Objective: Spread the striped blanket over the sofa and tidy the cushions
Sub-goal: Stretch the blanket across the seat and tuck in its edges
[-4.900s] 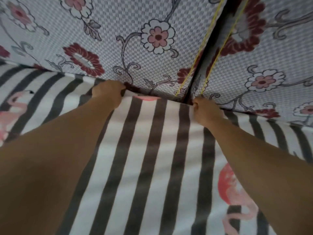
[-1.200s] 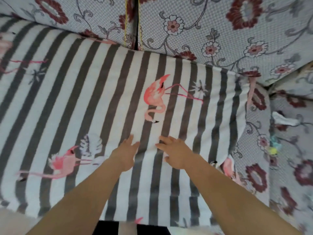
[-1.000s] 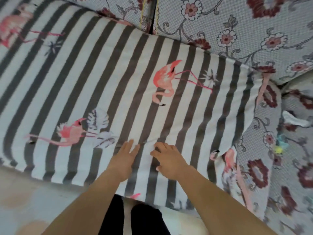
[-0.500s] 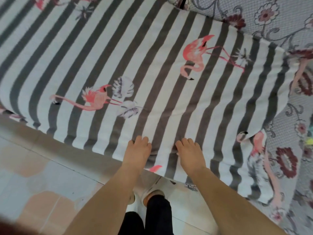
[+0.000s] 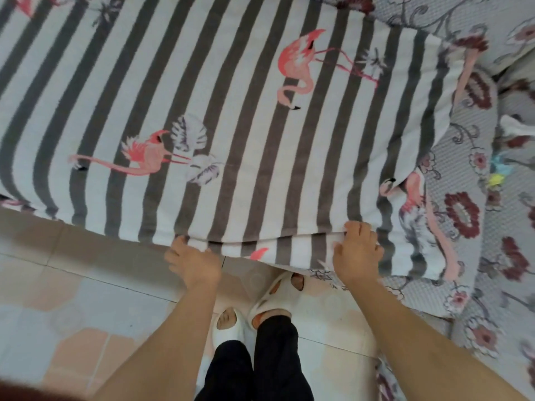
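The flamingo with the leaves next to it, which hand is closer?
Left. The left hand grips the striped blanket edge below that flamingo; the right hand holds the edge farther right.

The striped blanket [image 5: 231, 117], printed with pink flamingos, is seen spread across the sofa seat [image 5: 463, 256]. Its hanging front edge is gripped by the left hand [image 5: 192, 260] and the right hand [image 5: 357, 250], with fingers [image 5: 354, 227] curled over a fold. White slippers [image 5: 278, 296] and dark trousers are seen on the tiled floor [image 5: 72, 314].
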`<state>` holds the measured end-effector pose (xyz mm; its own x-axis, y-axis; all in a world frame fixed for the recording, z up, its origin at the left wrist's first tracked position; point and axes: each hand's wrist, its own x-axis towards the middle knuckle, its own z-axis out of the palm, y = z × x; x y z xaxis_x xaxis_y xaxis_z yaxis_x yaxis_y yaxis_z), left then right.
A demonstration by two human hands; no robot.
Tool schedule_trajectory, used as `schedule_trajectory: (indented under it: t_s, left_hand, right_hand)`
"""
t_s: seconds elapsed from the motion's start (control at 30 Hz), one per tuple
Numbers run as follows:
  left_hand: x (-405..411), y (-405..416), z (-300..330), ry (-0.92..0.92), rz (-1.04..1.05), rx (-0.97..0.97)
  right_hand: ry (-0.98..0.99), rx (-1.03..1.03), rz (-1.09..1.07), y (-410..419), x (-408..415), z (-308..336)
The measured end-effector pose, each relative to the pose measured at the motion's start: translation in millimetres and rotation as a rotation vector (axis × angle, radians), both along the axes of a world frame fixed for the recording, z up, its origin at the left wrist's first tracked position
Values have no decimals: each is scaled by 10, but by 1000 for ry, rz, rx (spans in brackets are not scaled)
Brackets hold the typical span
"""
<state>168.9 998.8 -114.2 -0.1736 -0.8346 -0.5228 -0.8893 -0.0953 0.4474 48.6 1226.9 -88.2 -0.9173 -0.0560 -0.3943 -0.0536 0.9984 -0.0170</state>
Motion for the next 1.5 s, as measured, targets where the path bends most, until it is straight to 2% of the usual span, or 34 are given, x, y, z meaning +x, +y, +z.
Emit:
schedule_trajectory:
  t_s: [0.07, 0.13, 0.2, 0.23, 0.3, 0.37, 0.47, 0.57, 0.63, 0.77, 0.83, 0.9, 1.0, 1.1, 1.2, 1.3, 1.4, 1.5]
  left_hand:
    - [-38, 60, -50, 91, 463, 338]
    - [-105, 109, -93, 333, 758, 614]
    - [-163, 127, -153, 446, 808, 689]
    - [-187, 136, -166, 466, 812, 707]
    - [-204, 146, -153, 530, 833, 758]
    - [-188, 130, -94, 654, 881, 813]
    - [-24, 146, -31, 908, 950, 902]
    - [176, 220, 73, 1081, 981, 1027]
    - [273, 280, 134, 1124, 1000, 1071]
    - [488, 359, 219, 1071, 1041, 972]
    - [624, 388, 223, 959, 1057, 934]
    - [772, 430, 163, 809, 1066, 874]
    - [961, 570, 24, 441, 962, 796]
    - [1012, 704, -74, 212, 850, 786]
    - [1008, 760, -172, 153, 868, 744]
    - [960, 839, -214, 126, 811, 731]
    - [763, 970, -150, 90, 622, 729]
    - [443, 1119, 10, 65, 403, 709]
  right_hand:
    - [-37, 6, -327, 78, 96, -8]
    - [-94, -46, -668, 151, 155, -60]
    - [-197, -136, -985, 215, 197, -149]
    - [-252, -251, -1128, 213, 219, -174]
    - [-326, -655, -1418, 194, 261, -217]
    - [-378, -969, -1625, 109, 253, -210]
    - [-304, -1269, -1745, 69, 210, -194]
    - [-237, -1707, -1781, 173, 329, 8]
    - [-213, -1887, -1773, 258, 444, 147]
    - [-183, -2033, -1740, 369, 649, 221]
    - [-265, -2024, -1694, 391, 717, 243]
    - [-372, -1912, -1680, 413, 765, 238]
    - [-348, -1772, -1827, 516, 880, 161]
    - [-383, -1469, -1890, 633, 1063, 23]
    - [-397, -1113, -1923, 754, 1287, -176]
    - [-419, -807, -1831, 875, 1468, -338]
    - [-310, -792, -1777, 920, 1427, -307]
    - [-13, -690, -1598, 991, 1162, -212]
